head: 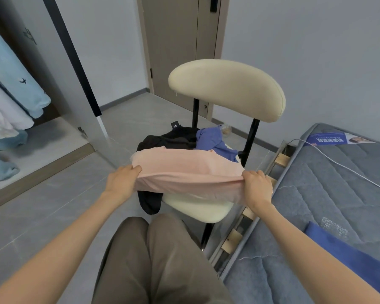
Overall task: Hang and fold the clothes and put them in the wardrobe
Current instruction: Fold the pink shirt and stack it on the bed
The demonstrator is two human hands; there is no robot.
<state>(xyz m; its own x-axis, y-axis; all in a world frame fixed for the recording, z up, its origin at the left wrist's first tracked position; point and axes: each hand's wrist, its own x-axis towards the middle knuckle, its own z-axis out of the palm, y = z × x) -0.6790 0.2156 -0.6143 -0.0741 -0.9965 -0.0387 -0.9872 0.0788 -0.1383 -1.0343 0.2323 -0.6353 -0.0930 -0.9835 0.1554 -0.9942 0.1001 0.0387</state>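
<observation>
Both hands grip pink garment (189, 172) stretched over chair (206, 207): left hand (122, 183) at one end, right hand (258, 187) at other. Risks: lifting drags black garment (149, 200) or blue garment (215, 141) underneath onto floor; uneven pull skews fold.

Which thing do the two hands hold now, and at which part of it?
Both hold the pink garment over the chair: the left hand grips its near edge at the left end, the right hand at the right end.
</observation>
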